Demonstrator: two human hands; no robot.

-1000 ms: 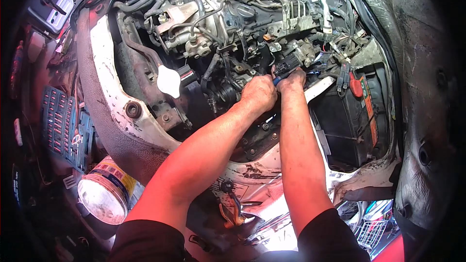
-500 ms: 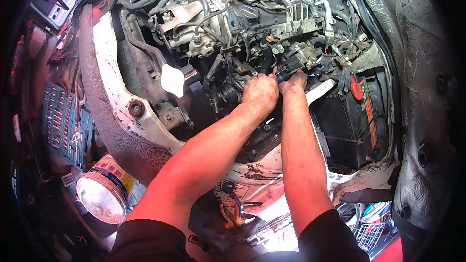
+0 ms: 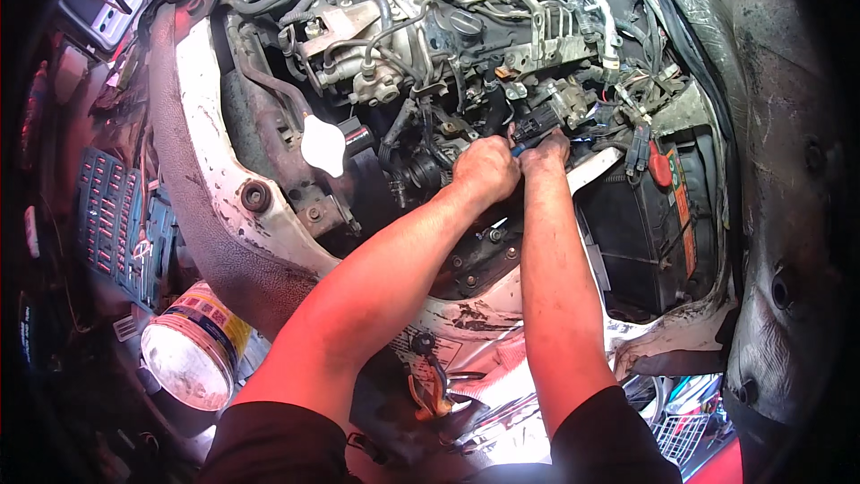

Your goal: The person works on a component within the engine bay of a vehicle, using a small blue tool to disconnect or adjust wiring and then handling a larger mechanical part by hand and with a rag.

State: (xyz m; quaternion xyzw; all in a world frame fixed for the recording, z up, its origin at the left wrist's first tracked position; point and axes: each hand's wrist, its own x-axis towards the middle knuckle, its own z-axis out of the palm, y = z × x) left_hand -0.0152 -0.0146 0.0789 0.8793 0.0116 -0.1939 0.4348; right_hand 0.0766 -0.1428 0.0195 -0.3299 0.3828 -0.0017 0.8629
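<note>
Both my hands reach into an open engine bay, close together below the engine (image 3: 466, 31). My left hand (image 3: 486, 168) is closed, its knuckles up, and the fingertips are turned out of sight. Just right of it, my right hand (image 3: 545, 158) is closed too, its fingers curled at a black ribbed part (image 3: 536, 123). A small blue piece (image 3: 519, 151) shows between the hands; what it belongs to is hidden. Hoses and metal fittings surround the fingers. To the right of my right forearm sits a black battery (image 3: 627, 224) with a red terminal cover (image 3: 659, 168).
A white paddle-shaped piece (image 3: 322, 145) stands out left of my hands. The white body frame (image 3: 260, 224) curves round the bay. At the left are a blue socket case (image 3: 112, 224) and a tub (image 3: 188, 363). Orange-handled pliers (image 3: 432, 394) lie near; a wire basket (image 3: 681, 437) is at lower right.
My left hand has shifted very slightly to the right. The right hand stays almost in the same place, and both remain closed at the same spot.
</note>
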